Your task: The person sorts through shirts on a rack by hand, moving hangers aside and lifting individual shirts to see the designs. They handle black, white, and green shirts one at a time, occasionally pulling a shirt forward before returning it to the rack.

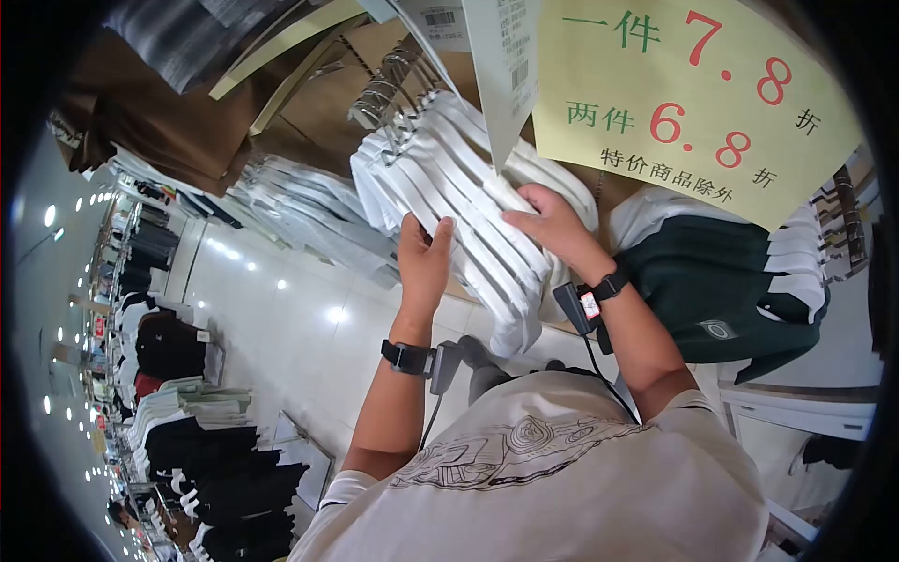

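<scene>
Above glossy shop floor [281, 328], white shirts [461, 192]

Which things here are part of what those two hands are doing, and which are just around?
In use:
- left hand and right hand, both at the white garments
- white garments
- metal rail they hang from

Just around:
- yellow sign
- dark green garments
- brown garments
- black garments
</scene>
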`<action>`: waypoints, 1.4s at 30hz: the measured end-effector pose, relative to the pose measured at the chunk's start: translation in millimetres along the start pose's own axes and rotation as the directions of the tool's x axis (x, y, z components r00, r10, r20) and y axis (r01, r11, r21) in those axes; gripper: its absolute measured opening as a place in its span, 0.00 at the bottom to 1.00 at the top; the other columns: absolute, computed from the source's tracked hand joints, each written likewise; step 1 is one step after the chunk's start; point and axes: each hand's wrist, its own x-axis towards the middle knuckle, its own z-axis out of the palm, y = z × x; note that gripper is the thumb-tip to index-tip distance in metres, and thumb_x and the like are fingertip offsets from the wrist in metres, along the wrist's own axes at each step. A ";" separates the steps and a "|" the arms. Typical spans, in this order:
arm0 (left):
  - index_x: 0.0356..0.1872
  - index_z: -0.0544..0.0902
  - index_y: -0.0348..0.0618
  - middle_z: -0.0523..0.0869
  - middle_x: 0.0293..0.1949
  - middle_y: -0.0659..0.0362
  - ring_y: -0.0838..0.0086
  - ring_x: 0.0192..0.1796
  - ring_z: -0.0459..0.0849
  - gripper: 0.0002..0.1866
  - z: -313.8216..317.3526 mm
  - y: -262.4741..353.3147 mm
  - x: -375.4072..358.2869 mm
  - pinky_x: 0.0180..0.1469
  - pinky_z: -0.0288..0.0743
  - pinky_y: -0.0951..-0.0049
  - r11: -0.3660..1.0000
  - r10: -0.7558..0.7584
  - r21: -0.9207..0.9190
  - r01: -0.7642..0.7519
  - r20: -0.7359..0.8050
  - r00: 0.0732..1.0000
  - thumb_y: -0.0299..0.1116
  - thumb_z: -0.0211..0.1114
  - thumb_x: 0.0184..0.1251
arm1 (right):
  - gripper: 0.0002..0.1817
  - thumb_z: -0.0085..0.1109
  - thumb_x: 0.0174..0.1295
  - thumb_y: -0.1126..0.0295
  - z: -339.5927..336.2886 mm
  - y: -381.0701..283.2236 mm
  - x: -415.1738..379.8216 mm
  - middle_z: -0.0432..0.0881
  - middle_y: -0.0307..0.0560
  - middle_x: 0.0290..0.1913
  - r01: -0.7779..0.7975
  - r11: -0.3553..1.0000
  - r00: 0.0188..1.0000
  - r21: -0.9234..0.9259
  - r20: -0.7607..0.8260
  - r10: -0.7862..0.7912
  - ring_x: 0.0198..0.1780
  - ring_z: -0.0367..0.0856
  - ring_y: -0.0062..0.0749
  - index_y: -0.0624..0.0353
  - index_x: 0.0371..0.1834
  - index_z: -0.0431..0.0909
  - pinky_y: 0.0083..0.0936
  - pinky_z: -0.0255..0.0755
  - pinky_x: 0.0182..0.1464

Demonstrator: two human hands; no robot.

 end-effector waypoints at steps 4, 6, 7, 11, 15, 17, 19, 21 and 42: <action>0.45 0.78 0.36 0.81 0.37 0.63 0.81 0.39 0.74 0.10 -7.6 -13.0 3.8 0.44 0.72 0.75 0.997 0.017 -0.080 -0.015 0.025 1.000 0.33 0.65 0.77 | 0.17 0.69 0.66 0.66 -4.0 -4.9 -20.8 0.85 0.42 0.44 0.030 0.997 0.998 -0.078 -0.061 -0.035 0.45 0.80 0.22 0.66 0.51 0.80 0.23 0.75 0.50; 0.47 0.78 0.35 0.82 0.38 0.62 0.80 0.40 0.75 0.10 -11.2 -15.4 3.4 0.46 0.73 0.75 0.996 0.037 -0.087 -0.035 0.022 0.999 0.32 0.64 0.78 | 0.17 0.69 0.66 0.66 -6.2 -6.3 -30.8 0.85 0.43 0.44 0.066 0.991 0.995 -0.120 -0.072 -0.075 0.45 0.80 0.23 0.67 0.50 0.80 0.24 0.75 0.52; 0.53 0.78 0.35 0.84 0.46 0.60 0.79 0.46 0.78 0.11 -13.9 -16.1 3.3 0.53 0.73 0.74 0.997 0.007 -0.075 -0.003 0.057 0.998 0.31 0.62 0.80 | 0.17 0.69 0.66 0.66 -7.0 -9.3 -32.1 0.85 0.43 0.44 0.069 0.990 0.994 -0.124 -0.075 -0.078 0.45 0.80 0.23 0.67 0.50 0.80 0.24 0.75 0.52; 0.59 0.78 0.36 0.85 0.52 0.59 0.79 0.52 0.79 0.13 -6.6 -10.9 2.4 0.58 0.73 0.74 0.993 0.048 -0.113 -0.038 0.086 0.995 0.31 0.58 0.82 | 0.17 0.69 0.67 0.66 -10.1 -18.5 -27.6 0.84 0.44 0.44 0.062 0.987 0.993 -0.145 -0.092 -0.076 0.46 0.79 0.24 0.67 0.50 0.79 0.24 0.74 0.53; 0.52 0.77 0.34 0.83 0.44 0.59 0.78 0.47 0.77 0.11 3.3 -12.2 5.1 0.54 0.73 0.74 0.990 0.049 -0.138 -0.041 0.054 0.997 0.33 0.61 0.81 | 0.17 0.68 0.67 0.66 -9.4 -24.8 -25.2 0.85 0.44 0.44 0.062 0.994 0.993 -0.091 -0.098 -0.071 0.46 0.80 0.23 0.67 0.51 0.80 0.24 0.75 0.53; 0.53 0.77 0.34 0.83 0.44 0.58 0.77 0.47 0.78 0.11 4.0 -13.0 5.5 0.54 0.73 0.73 0.997 0.034 -0.071 -0.030 0.065 0.997 0.32 0.60 0.81 | 0.18 0.70 0.64 0.65 -11.3 -22.3 -28.1 0.86 0.52 0.43 0.068 0.989 0.986 -0.133 -0.141 -0.087 0.44 0.84 0.31 0.66 0.50 0.81 0.28 0.78 0.51; 0.53 0.77 0.34 0.83 0.44 0.58 0.76 0.46 0.78 0.11 5.8 -7.3 5.0 0.54 0.73 0.72 0.994 0.033 -0.108 -0.026 0.071 0.997 0.32 0.60 0.81 | 0.19 0.70 0.63 0.64 -17.9 -23.8 -36.9 0.86 0.53 0.43 0.067 0.989 0.986 -0.130 -0.144 -0.085 0.43 0.84 0.33 0.67 0.50 0.81 0.30 0.78 0.51; 0.53 0.77 0.34 0.83 0.44 0.58 0.76 0.47 0.78 0.11 6.5 -12.0 5.3 0.55 0.73 0.72 0.993 0.015 -0.118 -0.007 0.068 0.998 0.32 0.60 0.81 | 0.20 0.71 0.63 0.64 -25.0 -17.4 -51.3 0.86 0.54 0.43 0.093 0.964 0.978 -0.250 -0.156 -0.135 0.44 0.85 0.37 0.67 0.50 0.81 0.32 0.78 0.50; 0.41 0.80 0.39 0.82 0.37 0.64 0.80 0.39 0.76 0.11 28.9 -11.7 10.5 0.45 0.73 0.75 0.977 -0.066 -0.207 0.048 -0.083 0.994 0.36 0.70 0.76 | 0.16 0.71 0.44 0.81 -198.4 -84.3 -381.9 0.82 0.54 0.37 -0.405 0.558 0.897 -0.724 -0.433 0.089 0.42 0.83 0.50 0.63 0.38 0.81 0.34 0.76 0.49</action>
